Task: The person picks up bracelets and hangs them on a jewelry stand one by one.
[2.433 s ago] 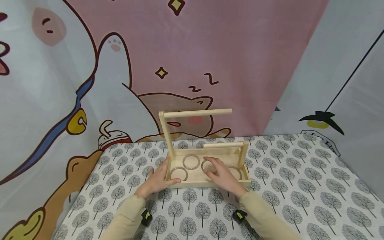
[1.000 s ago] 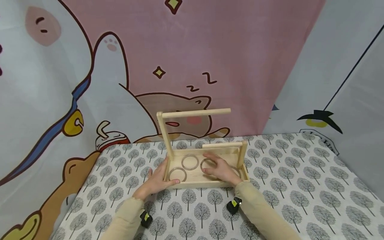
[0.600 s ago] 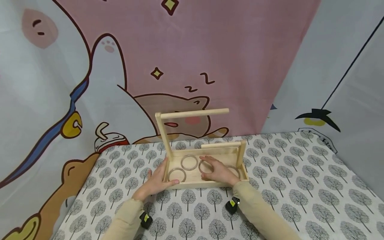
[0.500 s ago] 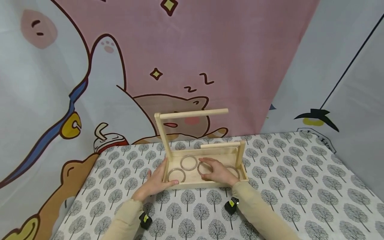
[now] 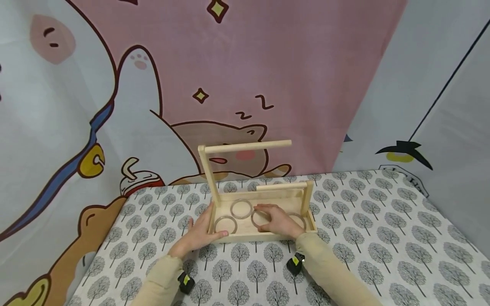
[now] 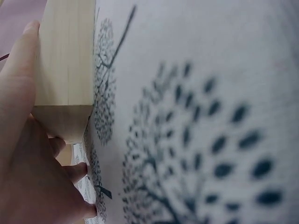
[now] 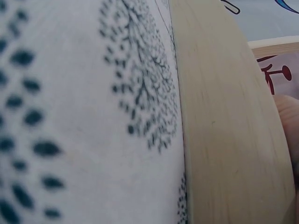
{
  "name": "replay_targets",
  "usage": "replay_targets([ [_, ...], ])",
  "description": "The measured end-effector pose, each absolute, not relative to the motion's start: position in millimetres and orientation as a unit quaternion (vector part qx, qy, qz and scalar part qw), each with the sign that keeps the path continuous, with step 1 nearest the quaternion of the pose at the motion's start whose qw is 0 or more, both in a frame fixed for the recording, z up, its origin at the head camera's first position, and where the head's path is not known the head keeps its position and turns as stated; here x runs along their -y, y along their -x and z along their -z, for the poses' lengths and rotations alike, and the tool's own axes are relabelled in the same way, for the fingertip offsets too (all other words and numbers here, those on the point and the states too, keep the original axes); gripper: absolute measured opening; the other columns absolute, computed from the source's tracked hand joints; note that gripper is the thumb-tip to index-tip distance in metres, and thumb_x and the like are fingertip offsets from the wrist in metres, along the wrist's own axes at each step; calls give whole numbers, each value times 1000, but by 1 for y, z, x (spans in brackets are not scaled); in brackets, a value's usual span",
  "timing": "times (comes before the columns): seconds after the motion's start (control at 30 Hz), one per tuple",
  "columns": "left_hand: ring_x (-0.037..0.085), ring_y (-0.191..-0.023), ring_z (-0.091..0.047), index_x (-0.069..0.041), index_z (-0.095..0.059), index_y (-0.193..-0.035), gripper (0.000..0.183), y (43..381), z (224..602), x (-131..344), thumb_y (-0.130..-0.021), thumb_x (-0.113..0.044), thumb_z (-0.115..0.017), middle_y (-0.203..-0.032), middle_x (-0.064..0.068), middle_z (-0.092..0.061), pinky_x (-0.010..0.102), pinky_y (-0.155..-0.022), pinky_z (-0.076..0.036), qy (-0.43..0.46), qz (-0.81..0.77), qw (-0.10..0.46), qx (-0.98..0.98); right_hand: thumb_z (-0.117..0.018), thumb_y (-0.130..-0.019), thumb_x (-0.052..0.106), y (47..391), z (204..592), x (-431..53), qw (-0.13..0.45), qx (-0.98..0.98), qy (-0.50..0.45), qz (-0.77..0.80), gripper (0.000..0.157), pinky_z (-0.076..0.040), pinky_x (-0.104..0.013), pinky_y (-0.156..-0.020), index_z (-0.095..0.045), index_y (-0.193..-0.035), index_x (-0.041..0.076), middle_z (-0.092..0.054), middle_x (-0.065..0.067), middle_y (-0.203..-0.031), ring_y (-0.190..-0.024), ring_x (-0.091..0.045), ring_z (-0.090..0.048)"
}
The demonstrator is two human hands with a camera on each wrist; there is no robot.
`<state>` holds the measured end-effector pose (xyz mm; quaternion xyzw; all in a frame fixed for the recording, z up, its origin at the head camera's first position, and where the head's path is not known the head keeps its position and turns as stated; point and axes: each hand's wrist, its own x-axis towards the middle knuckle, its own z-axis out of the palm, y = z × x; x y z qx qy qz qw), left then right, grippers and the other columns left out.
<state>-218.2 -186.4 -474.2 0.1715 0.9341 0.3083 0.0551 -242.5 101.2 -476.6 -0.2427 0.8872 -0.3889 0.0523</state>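
A pale wooden jewellery stand with a tray base stands on the cloth. My left hand grips its left front corner, thumb over the front wall and fingers along the left end. In the left wrist view those fingers lie against the wood. Inside the tray my right hand reaches over the front wall and holds a greyish bangle between thumb and fingers; the hand covers part of it. More bangles lie flat: one at the left front, one behind it, one partly hidden at right.
A tall left post carries a long upper rod over the tray. At right, a short post bears a lower rod. Tree-print cloth covers the table; a cartoon curtain hangs behind.
My right hand and the bangle under it have shifted slightly left and nearer in the tray. The left hand keeps its place at the corner. The whole view has drifted a little.
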Motion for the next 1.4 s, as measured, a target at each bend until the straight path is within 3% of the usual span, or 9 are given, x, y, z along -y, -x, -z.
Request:
replay_targets([
  [0.3, 42, -141, -16, -1, -1, -154, 110, 217, 472, 186, -84, -54, -68, -157, 20, -14, 73, -103, 4, -168, -305, 60, -935, -86, -68, 11, 242, 478, -102, 13, -870, 260, 420, 61, -34, -54, -105, -62, -123, -1, -62, -13, -124, -119, -35, -52],
  [0.7, 43, -141, -18, -1, -3, -154, 109, 218, 473, 186, -84, -52, -69, -157, 21, -15, 76, -100, 3, -185, -312, 52, -930, -80, -75, 7, 238, 470, -106, 37, -819, 227, 525, 69, -37, -52, -104, -51, -137, -2, -46, -20, -140, -125, -39, -44],
  [0.9, 43, -139, -22, -2, -7, -154, 108, 220, 474, 187, -82, -52, -71, -156, 21, -17, 78, -97, 2, -191, -313, 37, -929, -79, -80, 17, 233, 466, -102, 22, -825, 255, 504, 65, -42, -56, -98, -52, -137, 2, -44, -21, -137, -121, -38, -45],
  [1.2, 46, -138, -24, -1, -7, -154, 113, 218, 472, 184, -78, -49, -76, -155, 22, -20, 80, -96, 2, -199, -348, 26, -916, -78, -80, 13, 220, 453, -98, 28, -803, 287, 522, 65, -47, -54, -89, -51, -139, 3, -45, -18, -132, -113, -42, -47],
  [1.4, 44, -139, -22, -4, -6, -155, 112, 218, 470, 183, -79, -45, -77, -156, 20, -19, 78, -97, 5, -195, -352, 31, -915, -77, -82, 22, 212, 446, -96, 34, -799, 294, 523, 66, -46, -55, -90, -50, -140, 4, -45, -16, -133, -111, -41, -49],
])
